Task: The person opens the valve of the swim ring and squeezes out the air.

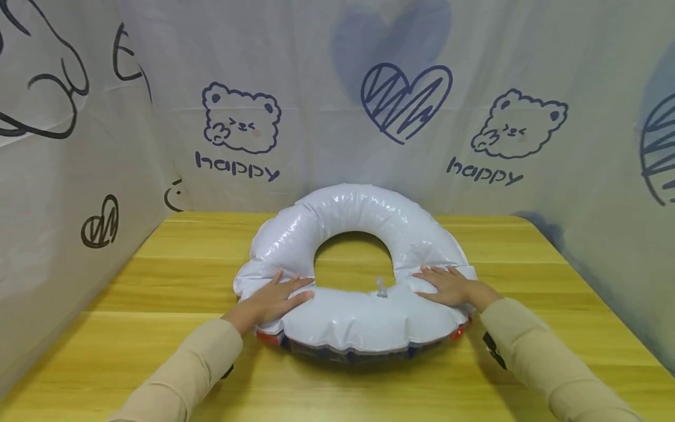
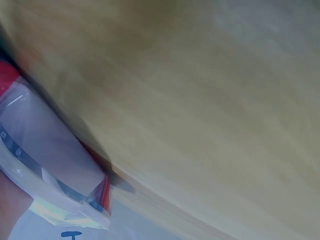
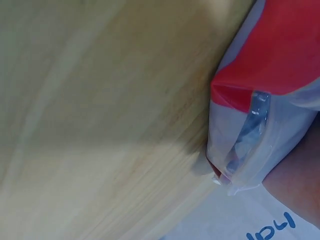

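An inflated swim ring (image 1: 358,319), white on top with red and dark blue showing along its lower edge, lies flat on the wooden table. A clear air valve (image 1: 381,288) stands up at its inner front edge. My left hand (image 1: 273,299) rests on the ring's left side, fingers spread and straight. On the opposite side my right hand (image 1: 448,286) lies on the ring with its fingers extended. In the left wrist view, the ring's side (image 2: 50,145) shows at the left; the right wrist view shows its red and white underside (image 3: 280,50).
The yellow wood-grain table (image 1: 158,328) extends around the ring. Behind it hangs a white curtain (image 1: 316,129) printed with bears, hearts and "happy"; more of the fabric stands at the left and right sides.
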### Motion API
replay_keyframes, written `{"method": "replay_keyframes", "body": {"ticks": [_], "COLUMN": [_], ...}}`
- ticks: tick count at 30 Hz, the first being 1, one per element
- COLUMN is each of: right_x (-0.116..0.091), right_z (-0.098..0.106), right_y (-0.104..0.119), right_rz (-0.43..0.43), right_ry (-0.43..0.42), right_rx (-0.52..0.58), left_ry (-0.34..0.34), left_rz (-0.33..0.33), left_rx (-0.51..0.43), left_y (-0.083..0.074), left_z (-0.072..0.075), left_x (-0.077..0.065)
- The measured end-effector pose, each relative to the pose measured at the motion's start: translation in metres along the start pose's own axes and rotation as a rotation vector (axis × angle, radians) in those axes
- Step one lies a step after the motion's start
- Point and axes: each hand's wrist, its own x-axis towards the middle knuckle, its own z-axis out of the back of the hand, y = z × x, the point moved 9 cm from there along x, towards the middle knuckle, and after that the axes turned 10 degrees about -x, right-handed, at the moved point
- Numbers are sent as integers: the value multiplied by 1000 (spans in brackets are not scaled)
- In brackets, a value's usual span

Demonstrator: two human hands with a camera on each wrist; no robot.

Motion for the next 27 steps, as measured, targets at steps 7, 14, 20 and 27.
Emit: {"method": "replay_keyframes", "body": {"ticks": [7, 14, 20, 27], "right_x": [2, -1, -5, -13], "right_z": [-3, -3, -1, 5], "right_y": [0, 2, 2, 5], "right_rz": [-20, -10, -1, -5], "right_ry": [36, 40, -8, -128], "right_rx": [-10, -4, -3, -21], "left_ry": [14, 33, 43, -4], "left_rz": [65, 31, -36, -117], "left_rx": [-42, 42, 132, 158], "left_y": [4, -3, -4, -5], "left_z": [-1, -4, -9, -7], "left_x": [1, 1, 0, -1]}}
